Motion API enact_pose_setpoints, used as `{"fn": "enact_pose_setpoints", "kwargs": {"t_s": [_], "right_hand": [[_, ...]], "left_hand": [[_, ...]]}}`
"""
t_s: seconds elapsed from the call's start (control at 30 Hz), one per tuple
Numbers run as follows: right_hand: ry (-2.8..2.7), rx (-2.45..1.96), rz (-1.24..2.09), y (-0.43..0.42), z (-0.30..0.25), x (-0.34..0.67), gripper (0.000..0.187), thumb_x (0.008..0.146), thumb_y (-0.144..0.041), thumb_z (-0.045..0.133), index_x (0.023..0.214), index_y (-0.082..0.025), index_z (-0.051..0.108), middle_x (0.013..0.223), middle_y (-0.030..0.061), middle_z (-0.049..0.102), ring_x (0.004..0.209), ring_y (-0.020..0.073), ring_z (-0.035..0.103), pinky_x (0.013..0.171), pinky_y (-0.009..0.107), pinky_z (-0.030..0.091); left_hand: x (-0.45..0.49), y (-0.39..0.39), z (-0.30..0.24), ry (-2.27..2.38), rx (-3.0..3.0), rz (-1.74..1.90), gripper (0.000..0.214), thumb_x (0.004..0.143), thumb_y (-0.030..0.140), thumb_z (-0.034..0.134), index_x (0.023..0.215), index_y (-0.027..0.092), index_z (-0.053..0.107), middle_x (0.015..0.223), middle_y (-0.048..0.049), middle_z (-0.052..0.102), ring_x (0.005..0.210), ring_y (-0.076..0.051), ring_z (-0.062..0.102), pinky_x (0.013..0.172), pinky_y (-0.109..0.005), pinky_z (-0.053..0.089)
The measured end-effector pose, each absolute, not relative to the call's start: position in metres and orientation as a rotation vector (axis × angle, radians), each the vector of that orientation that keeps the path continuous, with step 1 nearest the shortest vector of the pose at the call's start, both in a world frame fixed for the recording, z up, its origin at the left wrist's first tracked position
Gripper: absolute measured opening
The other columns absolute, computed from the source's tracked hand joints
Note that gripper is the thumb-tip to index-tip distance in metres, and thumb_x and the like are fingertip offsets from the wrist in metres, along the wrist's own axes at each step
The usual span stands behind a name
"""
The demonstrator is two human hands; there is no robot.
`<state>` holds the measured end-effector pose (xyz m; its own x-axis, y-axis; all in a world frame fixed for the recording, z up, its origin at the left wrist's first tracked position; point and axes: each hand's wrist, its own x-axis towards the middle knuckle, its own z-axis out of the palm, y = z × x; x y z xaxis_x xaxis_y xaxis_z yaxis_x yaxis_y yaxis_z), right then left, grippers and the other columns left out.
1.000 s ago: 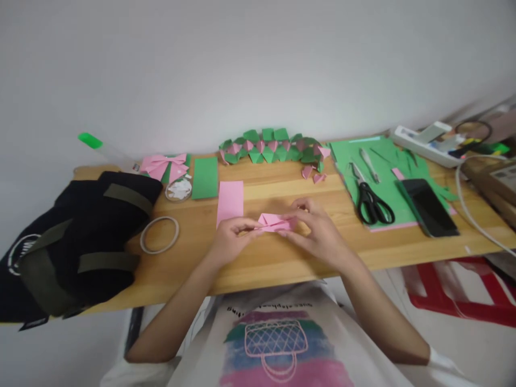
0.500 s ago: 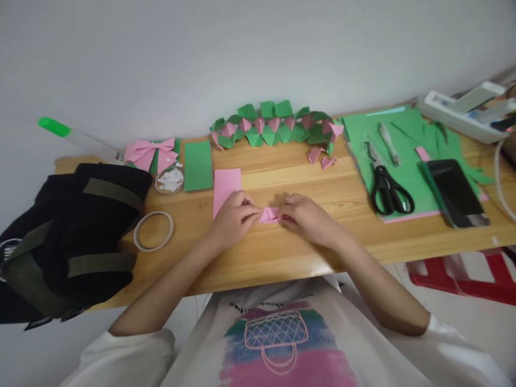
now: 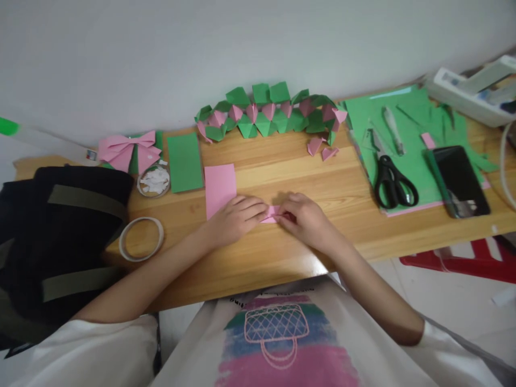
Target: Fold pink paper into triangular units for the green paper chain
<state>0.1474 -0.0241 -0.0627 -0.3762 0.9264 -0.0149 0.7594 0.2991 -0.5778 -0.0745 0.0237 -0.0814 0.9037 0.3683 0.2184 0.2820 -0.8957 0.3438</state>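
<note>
Folded pink paper (image 3: 271,214) lies on the wooden tabletop (image 3: 262,263), between the 2 hands. It should handle as a very light piece, thin but fairly stiff along its folds, easily torn or creased out of line; the 2 ends look like the best holds, leaving the middle free. The right hand (image 3: 303,219) pinches the right end; the left hand (image 3: 237,217) has its fingers over the left end, but whether they grip or only press, I cannot tell.

A black cloth item (image 3: 84,180) and a white power strip (image 3: 453,90) run out of view at the sides. The left hand covers the near part of a flat pink sheet (image 3: 220,185). Fingers hide both ends of the folded piece, and its layers are too small to count.
</note>
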Motion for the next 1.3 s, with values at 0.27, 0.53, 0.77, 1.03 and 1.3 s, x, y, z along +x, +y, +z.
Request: {"fn": "enact_pose_setpoints", "kwargs": {"t_s": [0.27,0.53,0.77,1.03,1.3], "right_hand": [[-2.144,-1.537,0.754,-0.023,-0.062,0.146,0.026,0.082,-0.011,0.064,0.060,-0.019,0.051,0.065,0.0009,0.053,0.067,0.0163,0.049,0.064,0.028,0.038],[-2.110,-1.548,0.760,-0.023,-0.061,0.145,0.030,0.079,-0.010,0.066,0.059,-0.020,0.047,0.064,0.0003,0.051,0.066,0.0162,0.048,0.063,0.028,0.037],[-2.097,-1.532,0.758,-0.024,-0.061,0.145,0.031,0.079,-0.010,0.066,0.059,-0.020,0.045,0.064,-0.0007,0.050,0.065,0.0155,0.047,0.063,0.027,0.037],[-2.094,-1.522,0.759,-0.023,-0.062,0.145,0.031,0.080,-0.011,0.066,0.060,-0.021,0.044,0.064,-0.0008,0.048,0.065,0.0155,0.046,0.063,0.027,0.036],[-2.126,-1.522,0.750,-0.023,-0.062,0.146,0.030,0.080,-0.011,0.065,0.061,-0.021,0.045,0.064,-0.0003,0.049,0.064,0.0155,0.046,0.061,0.027,0.036]], "left_hand": [[-0.092,0.020,-0.078,0.371,2.794,0.208,0.045,0.097,0.011,0.037,0.139,0.016,0.053,0.141,-0.0125,0.059,0.136,-0.024,0.049,0.107,-0.039,0.038],[-0.095,0.024,-0.075,0.245,2.841,0.119,0.050,0.094,0.041,0.057,0.139,0.020,0.054,0.149,-0.0156,0.050,0.140,-0.029,0.044,0.112,-0.042,0.034],[-0.096,0.024,-0.075,0.247,2.838,0.137,0.046,0.096,0.039,0.054,0.134,0.015,0.056,0.144,-0.0183,0.055,0.139,-0.030,0.045,0.112,-0.043,0.035],[-0.098,0.025,-0.073,0.255,2.779,0.156,0.038,0.093,0.036,0.058,0.123,0.012,0.063,0.142,-0.0197,0.056,0.139,-0.031,0.046,0.113,-0.044,0.036],[-0.097,0.030,-0.070,0.206,2.800,0.138,0.038,0.095,0.039,0.055,0.122,0.014,0.063,0.140,-0.0193,0.058,0.136,-0.031,0.049,0.112,-0.042,0.036]]}}
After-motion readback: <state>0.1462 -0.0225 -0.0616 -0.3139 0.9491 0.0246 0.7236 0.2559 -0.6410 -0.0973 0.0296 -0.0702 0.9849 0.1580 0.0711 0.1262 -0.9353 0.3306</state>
